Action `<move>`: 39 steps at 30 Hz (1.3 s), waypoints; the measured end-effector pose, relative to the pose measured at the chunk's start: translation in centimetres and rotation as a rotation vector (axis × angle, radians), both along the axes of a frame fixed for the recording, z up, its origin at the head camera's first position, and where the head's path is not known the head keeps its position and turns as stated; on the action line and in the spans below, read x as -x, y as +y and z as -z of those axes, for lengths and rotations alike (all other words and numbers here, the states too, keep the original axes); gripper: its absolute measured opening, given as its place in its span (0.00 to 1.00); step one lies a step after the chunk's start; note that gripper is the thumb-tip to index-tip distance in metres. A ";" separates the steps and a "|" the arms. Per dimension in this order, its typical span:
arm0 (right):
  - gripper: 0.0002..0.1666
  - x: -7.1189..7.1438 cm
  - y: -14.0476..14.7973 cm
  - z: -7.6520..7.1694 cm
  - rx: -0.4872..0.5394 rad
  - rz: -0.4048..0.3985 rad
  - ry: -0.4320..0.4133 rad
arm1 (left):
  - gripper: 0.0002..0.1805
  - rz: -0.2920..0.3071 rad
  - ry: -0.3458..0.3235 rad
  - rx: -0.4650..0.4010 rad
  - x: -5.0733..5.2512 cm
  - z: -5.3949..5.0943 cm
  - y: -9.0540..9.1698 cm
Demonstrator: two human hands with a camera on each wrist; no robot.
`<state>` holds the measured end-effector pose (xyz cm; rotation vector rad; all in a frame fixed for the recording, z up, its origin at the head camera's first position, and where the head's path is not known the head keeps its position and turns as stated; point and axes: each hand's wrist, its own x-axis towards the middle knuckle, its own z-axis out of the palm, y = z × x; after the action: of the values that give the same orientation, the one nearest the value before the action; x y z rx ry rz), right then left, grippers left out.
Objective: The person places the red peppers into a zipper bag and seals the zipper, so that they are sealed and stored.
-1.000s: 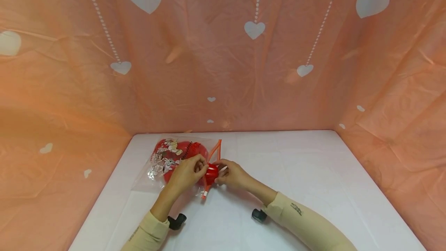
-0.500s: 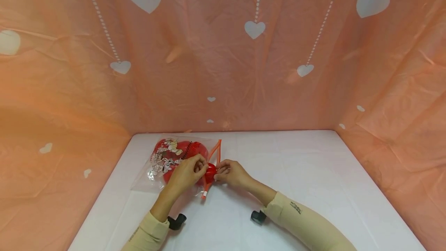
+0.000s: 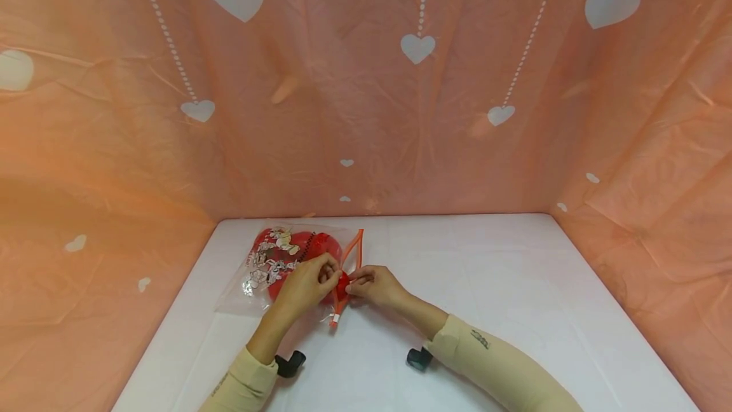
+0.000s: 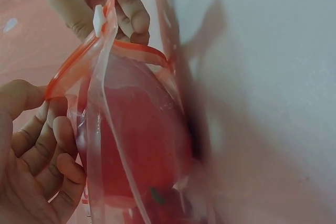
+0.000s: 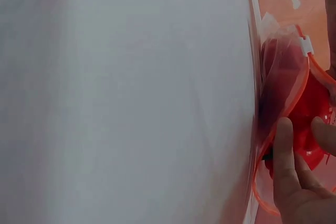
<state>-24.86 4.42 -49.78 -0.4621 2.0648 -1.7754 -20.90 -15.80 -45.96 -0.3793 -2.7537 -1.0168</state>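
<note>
A clear zip bag (image 3: 274, 266) printed with cartoon figures lies at the table's left. Its orange zip edge (image 4: 73, 66), with a white slider (image 4: 98, 20), faces right and stands apart at the mouth. Large red things show through the plastic, with a small green bit (image 4: 156, 195) among them. My left hand (image 3: 311, 280) pinches the orange edge and holds the mouth up. At the mouth, my right hand (image 3: 377, 285) has its thumb and fingers around the outer end of a shiny red rounded thing (image 5: 304, 108). Most of that thing is inside the bag; its exact kind is unclear.
A white cloth covers the table (image 3: 486, 297). Peach curtains (image 3: 366, 113) with white hearts close off the back and both sides. Black wrist camera mounts (image 3: 290, 364) sit under both forearms, low over the cloth.
My right hand has moved a little left, carrying the red thing deeper into the bag, so less of it shows outside. The left hand and bag have hardly moved.
</note>
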 end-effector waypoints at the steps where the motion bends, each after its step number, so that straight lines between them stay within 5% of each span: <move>1: 0.14 0.0 -0.1 0.0 -0.013 -0.002 0.012 | 0.05 0.001 0.000 -0.001 0.0 0.0 0.0; 14: 0.16 0.6 -1.3 0.3 -0.093 -0.028 0.104 | 0.06 0.003 -0.006 -0.002 0.0 -0.2 0.1; 39: 0.16 0.4 -0.9 0.3 -0.058 -0.025 0.035 | 0.05 0.008 -0.032 -0.002 0.2 0.1 0.1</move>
<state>-25.24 3.50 -50.06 -0.5037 2.1187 -1.7001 -21.13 -15.69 -46.11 -0.3774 -2.7808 -1.0366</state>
